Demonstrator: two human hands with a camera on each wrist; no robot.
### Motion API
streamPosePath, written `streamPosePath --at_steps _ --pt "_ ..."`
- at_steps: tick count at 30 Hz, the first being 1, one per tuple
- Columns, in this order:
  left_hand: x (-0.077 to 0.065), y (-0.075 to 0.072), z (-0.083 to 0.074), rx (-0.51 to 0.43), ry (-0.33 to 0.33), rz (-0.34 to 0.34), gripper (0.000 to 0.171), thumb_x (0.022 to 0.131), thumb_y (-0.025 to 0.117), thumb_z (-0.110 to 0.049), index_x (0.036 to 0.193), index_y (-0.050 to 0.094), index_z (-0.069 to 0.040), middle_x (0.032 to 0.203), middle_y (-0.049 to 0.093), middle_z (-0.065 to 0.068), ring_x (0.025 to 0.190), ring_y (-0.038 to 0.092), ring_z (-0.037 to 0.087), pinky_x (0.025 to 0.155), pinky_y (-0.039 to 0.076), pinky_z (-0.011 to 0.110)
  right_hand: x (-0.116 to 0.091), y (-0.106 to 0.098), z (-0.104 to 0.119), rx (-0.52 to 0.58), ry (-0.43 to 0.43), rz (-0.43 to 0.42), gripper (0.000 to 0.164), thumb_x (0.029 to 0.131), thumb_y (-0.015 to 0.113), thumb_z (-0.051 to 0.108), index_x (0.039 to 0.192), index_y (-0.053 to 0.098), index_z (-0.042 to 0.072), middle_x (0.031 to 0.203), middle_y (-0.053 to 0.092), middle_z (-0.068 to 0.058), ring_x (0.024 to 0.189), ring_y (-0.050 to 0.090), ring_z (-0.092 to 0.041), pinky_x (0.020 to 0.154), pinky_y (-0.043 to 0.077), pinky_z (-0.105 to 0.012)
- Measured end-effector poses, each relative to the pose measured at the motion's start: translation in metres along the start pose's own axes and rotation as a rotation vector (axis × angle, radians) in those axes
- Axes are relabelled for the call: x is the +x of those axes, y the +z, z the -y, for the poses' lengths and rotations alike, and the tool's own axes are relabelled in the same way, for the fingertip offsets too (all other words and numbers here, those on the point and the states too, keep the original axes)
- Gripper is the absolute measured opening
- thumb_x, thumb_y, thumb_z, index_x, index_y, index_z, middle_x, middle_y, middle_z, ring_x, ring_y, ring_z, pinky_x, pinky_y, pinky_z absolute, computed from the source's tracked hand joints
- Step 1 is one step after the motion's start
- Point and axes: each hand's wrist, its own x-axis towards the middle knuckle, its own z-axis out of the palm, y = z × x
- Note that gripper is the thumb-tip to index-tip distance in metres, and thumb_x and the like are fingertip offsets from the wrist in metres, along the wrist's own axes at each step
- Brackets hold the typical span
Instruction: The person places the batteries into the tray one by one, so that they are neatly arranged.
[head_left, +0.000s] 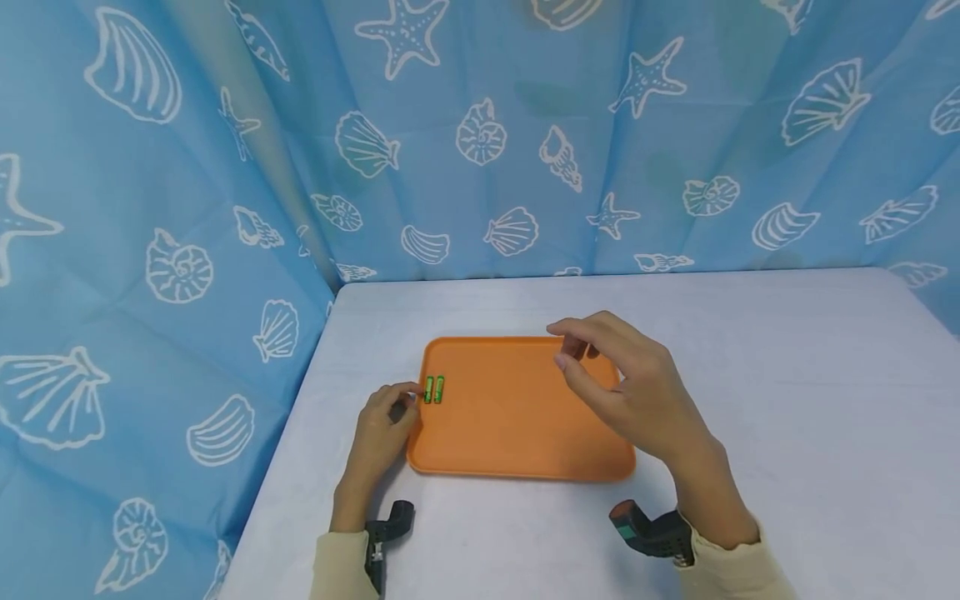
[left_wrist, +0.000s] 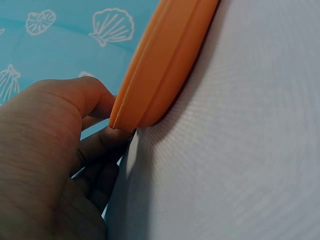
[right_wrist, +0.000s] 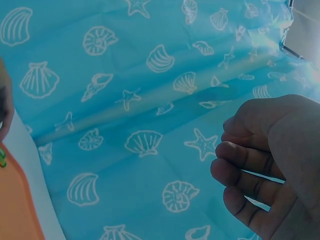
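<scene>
Pinching the rectangular orange tray (head_left: pixel 517 425) was the left hand (head_left: pixel 384 427); the right hand (head_left: pixel 637 392) hovered above the tray, loosely curved, empty.

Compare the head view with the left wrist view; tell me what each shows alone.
Only the head view: two small green cylindrical batteries, the bare right hand and two black wrist-worn devices.

Only the left wrist view: a lengthwise crease on the outer wall of the orange rectangular plastic tray.

Both: that tray, the bare left hand at its edge, the blue shell-patterned curtain and the white cloth-covered table.
</scene>
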Motion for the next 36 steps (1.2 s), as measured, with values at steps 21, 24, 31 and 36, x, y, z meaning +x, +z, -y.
streamPosePath --at_steps 21,24,31,36 --pt "-0.001 -0.002 0.000 -0.016 -0.004 0.009 0.027 0.093 0.061 -0.015 0.119 0.067 -0.018 0.100 0.058 0.000 0.098 0.049 0.019 0.089 0.042 0.039 -0.024 -0.024 -0.024 -0.124 0.089 0.061 0.041 0.083 0.075 0.002 0.121 0.067 0.015 0.095 0.060 0.011 0.086 0.053 -0.005 0.068 0.044 -0.015" --pt "0.000 -0.002 -0.001 -0.017 0.000 0.009 0.027 0.093 0.061 -0.015 0.120 0.067 -0.018 0.100 0.058 0.000 0.098 0.049 0.019 0.089 0.042 0.039 -0.027 -0.026 -0.027 -0.153 0.111 0.071 0.041 0.084 0.076 0.004 0.122 0.067 0.016 0.095 0.059 0.011 0.084 0.053 -0.003 0.068 0.045 -0.014" --pt "-0.001 -0.002 -0.001 -0.018 0.008 0.012 0.027 0.093 0.061 -0.014 0.119 0.067 -0.018 0.100 0.058 0.000 0.099 0.050 0.019 0.089 0.042 0.039 -0.028 -0.031 -0.033 -0.174 0.096 0.060 0.040 0.083 0.076 0.002 0.120 0.068 0.014 0.092 0.059 0.010 0.075 0.048 -0.001 0.061 0.041 -0.015" --pt "0.000 -0.001 0.000 -0.023 0.016 0.011 0.027 0.093 0.061 -0.014 0.119 0.067 -0.018 0.099 0.058 0.000 0.098 0.049 0.019 0.088 0.042 0.038 -0.028 -0.036 -0.037 -0.185 0.071 0.044 0.041 0.081 0.076 -0.001 0.119 0.068 0.011 0.091 0.060 0.008 0.075 0.051 -0.002 0.064 0.044 -0.013"
